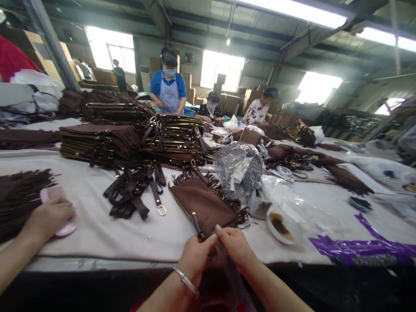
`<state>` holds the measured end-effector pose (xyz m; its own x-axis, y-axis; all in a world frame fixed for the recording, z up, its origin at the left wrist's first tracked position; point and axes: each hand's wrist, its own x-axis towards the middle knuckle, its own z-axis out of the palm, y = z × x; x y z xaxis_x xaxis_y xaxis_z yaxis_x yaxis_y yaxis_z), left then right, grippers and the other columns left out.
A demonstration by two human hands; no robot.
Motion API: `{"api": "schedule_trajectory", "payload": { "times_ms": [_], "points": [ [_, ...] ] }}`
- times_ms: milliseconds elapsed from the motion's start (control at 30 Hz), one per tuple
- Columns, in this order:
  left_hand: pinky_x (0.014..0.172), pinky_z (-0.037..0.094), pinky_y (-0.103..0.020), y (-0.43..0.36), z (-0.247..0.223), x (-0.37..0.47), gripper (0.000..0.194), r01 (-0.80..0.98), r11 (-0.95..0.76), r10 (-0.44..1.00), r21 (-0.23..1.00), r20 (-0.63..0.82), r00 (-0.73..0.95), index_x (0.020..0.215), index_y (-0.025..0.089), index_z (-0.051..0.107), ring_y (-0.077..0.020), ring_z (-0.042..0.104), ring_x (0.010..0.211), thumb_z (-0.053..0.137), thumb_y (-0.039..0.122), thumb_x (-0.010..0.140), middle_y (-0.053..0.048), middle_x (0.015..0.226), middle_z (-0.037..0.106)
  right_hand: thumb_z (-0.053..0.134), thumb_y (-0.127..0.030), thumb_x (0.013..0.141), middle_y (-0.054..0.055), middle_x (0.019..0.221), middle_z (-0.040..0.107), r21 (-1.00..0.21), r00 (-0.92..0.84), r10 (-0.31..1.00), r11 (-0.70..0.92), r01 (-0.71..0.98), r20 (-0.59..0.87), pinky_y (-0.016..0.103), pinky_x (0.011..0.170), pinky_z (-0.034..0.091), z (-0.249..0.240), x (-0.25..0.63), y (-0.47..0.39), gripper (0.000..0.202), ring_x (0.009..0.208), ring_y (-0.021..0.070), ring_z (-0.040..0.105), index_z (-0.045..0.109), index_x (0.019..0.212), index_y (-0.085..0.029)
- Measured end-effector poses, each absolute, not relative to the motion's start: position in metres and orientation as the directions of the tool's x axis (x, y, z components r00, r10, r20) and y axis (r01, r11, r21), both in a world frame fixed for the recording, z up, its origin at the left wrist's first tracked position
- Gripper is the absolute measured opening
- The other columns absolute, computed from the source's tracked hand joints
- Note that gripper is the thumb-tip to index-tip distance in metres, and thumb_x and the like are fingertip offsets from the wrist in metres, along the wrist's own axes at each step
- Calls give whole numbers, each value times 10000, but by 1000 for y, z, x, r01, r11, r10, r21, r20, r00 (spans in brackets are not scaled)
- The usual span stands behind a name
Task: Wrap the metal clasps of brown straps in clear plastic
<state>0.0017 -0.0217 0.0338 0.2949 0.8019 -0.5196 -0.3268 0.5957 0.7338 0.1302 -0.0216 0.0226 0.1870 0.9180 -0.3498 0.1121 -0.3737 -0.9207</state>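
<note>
At the table's front edge my left hand [196,255], with a silver bangle on its wrist, is closed with thumb and finger pinched on a dark brown strap [232,271]. Close beside it, my right hand [235,247] pinches the same strap, which hangs down below the edge. Just beyond both hands lies a brown fringed pouch [203,201] with a zip and a short wrist loop at its near corner. Left of the pouch is a heap of dark straps [130,190] with metal clasps.
Another person's hand [48,219] holds a pink comb [53,195] at the left. Stacked pouches [100,143] stand behind. On the right are a bowl of brown liquid [284,225], a foil-like round object [238,167] and purple plastic [357,249]. People work across the table.
</note>
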Motion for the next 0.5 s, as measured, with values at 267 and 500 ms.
{"api": "schedule_trajectory", "payload": {
  "times_ms": [267,500],
  "points": [
    [596,530,-254,-8,20,-3,305,-376,571,821,730,-519,239,828,83,676,-148,623,620,803,260,616,-70,736,699,594,-658,784,10,544,591,-868,-137,865,-493,-54,-483,205,440,331,29,152,-64,536,438,95,482,616,712,-126],
    [656,552,-298,-11,25,-1,372,-397,587,810,706,-506,298,845,70,680,-188,653,672,835,269,570,-77,724,698,687,-557,698,-7,476,552,-865,-15,874,-483,-133,-486,219,423,306,22,138,-51,436,389,85,432,573,624,-142]
  ]
}}
